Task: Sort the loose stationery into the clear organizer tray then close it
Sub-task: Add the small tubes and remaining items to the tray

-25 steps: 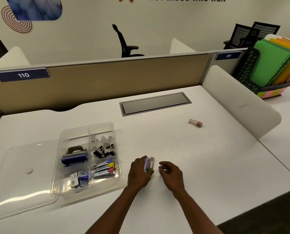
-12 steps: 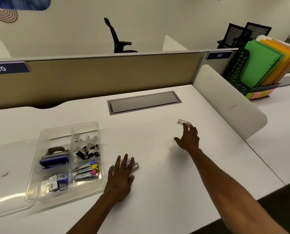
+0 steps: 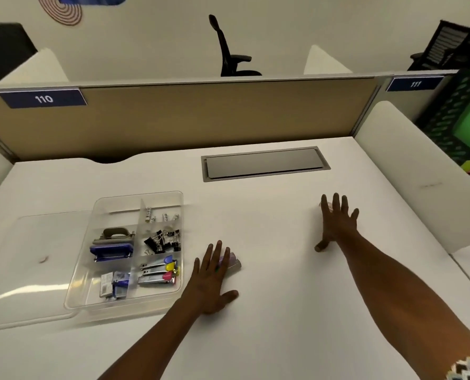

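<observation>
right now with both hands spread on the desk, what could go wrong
1. The right hand covers a small clear vial with straight fingers; it could roll off.
2. The left hand only rests on small clear boxes; they might slide.
3. The organizer tray sits near the left arm and could be nudged.

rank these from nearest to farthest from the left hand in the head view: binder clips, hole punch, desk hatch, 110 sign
From the left hand:
1. binder clips, just to its left in the tray's right-middle compartment.
2. hole punch, further left, in the tray's left compartment.
3. desk hatch, beyond it, towards the partition.
4. 110 sign, far back left on the partition.
</observation>
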Motion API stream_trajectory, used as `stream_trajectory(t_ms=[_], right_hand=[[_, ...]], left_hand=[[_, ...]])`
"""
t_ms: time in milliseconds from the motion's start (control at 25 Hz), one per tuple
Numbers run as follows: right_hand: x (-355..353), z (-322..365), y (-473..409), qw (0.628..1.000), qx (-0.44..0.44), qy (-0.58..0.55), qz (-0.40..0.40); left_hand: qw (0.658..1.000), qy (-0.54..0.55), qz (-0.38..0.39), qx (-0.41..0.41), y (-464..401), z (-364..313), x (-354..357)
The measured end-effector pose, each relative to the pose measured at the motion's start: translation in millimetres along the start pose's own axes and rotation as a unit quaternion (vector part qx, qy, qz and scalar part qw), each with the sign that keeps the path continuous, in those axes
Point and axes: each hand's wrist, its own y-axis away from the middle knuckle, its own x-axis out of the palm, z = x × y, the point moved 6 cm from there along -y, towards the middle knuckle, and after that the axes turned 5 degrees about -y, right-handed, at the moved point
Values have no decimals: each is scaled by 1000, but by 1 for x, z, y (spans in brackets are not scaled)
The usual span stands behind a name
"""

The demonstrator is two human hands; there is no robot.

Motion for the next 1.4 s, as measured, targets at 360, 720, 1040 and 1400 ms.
stream_trajectory(t_ms=[360, 720, 1040, 1400], right_hand=[[9, 13, -30, 991, -19, -86, 96], [89, 87, 88, 912, 16, -378, -158], [93, 152, 148, 810, 98, -512, -268], [125, 165, 191, 892, -82, -412, -167]], left_hand=[[997, 36, 20, -59, -12, -2, 1], [982, 104, -131, -85, 1, -9, 2], [917, 270, -267, -122, 24, -2, -1], [934, 280, -166, -146, 37, 0, -4]])
